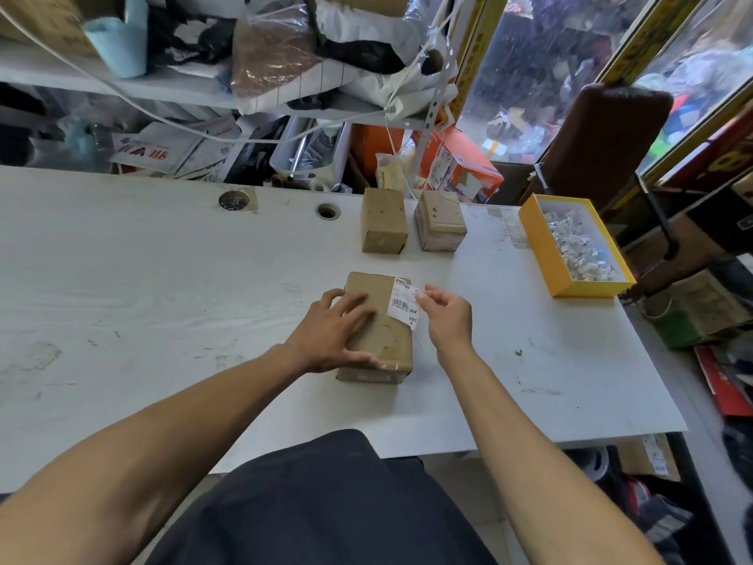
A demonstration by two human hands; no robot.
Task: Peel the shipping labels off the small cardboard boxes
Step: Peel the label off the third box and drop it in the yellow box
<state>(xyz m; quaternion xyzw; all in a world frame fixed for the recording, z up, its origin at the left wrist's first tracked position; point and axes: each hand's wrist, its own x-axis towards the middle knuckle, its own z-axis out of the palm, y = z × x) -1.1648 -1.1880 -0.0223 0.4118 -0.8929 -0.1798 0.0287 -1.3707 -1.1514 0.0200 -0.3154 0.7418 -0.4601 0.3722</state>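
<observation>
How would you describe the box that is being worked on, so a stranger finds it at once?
On the white table lie three cardboard boxes. It is the nearest box, under the left hand. Only it shows a white label.

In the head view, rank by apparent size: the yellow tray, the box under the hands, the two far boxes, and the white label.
1. Yellow tray
2. Box under the hands, though it is nearer the camera, so the order against the tray is unsure
3. Far left box and far right box, which look alike
4. White label

Even daylight, soft shadows, wide-angle edge distortion
</observation>
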